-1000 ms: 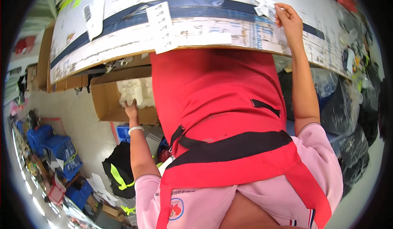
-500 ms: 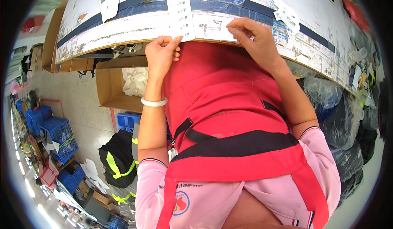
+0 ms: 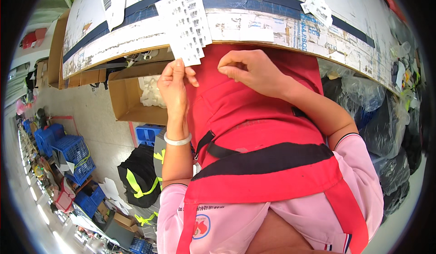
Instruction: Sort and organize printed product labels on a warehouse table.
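The label strip [image 3: 178, 31] lies at the upper left of centre in the frame, its lower end jutting past the near edge of the worktable [image 3: 91, 18] over your red apron [image 3: 254, 111]. Your left hand [image 3: 173, 83] has that end between thumb and forefinger, the other fingers curled in. You probably grip it there because the overhanging end is easy to reach and leaves the printing uncovered. Your right hand [image 3: 259, 72] hangs at the centre, off the paper, its fingers bent and the tips brought close to the thumb; I can't tell whether they meet or pinch anything. Keeping it near the free side likely saves you a reach.

The strip is white, long and narrow, with rows of small dark print, and it slants down to the right. A similar second strip [image 3: 198, 15] sits just beside it, partly overlapped. To their right, a blank white slip [image 3: 256, 35] lies along the table's edge.
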The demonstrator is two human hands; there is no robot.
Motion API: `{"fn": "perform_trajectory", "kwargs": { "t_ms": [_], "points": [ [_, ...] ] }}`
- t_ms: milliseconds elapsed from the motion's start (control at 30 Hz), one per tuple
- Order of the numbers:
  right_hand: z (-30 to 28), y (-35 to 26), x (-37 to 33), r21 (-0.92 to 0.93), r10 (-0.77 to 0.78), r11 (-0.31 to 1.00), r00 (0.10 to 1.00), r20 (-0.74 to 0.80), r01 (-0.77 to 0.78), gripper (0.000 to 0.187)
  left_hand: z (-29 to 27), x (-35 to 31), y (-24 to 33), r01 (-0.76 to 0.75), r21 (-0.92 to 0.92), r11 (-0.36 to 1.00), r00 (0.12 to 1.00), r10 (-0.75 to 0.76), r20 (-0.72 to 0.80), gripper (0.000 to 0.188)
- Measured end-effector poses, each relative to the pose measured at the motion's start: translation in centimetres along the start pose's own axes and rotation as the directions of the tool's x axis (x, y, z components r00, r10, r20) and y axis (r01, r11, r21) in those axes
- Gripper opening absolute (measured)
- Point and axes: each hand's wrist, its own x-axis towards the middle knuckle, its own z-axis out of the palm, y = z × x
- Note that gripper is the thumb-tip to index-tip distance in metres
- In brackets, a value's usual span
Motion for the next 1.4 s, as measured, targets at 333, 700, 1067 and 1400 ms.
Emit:
{"fn": "perform_trajectory", "kwargs": {
  "t_ms": [333, 700, 1067, 1400],
  "points": [
    [0.8, 0.9, -0.6, 0.030, 0.049, 0.998, 0.997, 0.056, -0.051, 0.016, -0.6, 2.3, -1.5, -0.028, 0.158, 0.987, 0.999, 0.024, 0.031, 0.040],
    [0.9, 0.4, -0.3, 0.397, 0.267, 0.873, 0.959, 0.093, -0.282, 0.019, 1.0, -5.6, -0.9, -0.079, 0.266, 0.961, 0.948, -0.011, 0.318, 0.028],
    [1.2, 1.2, -2.0, 0.045, 0.071, 0.996, 0.988, 0.138, -0.077, 0.013, 2.3, -1.9, 1.1, 0.148, -0.082, 0.986, 0.975, -0.132, 0.176, 0.023],
    [-2.1, -1.4, -0.2, 0.147, 0.020, 0.989, 0.999, -0.038, -0.015, 0.014, 3.5, -3.3, 2.3, 0.109, 0.198, 0.974, 0.913, -0.177, 0.369, 0.014]
  ]
}}
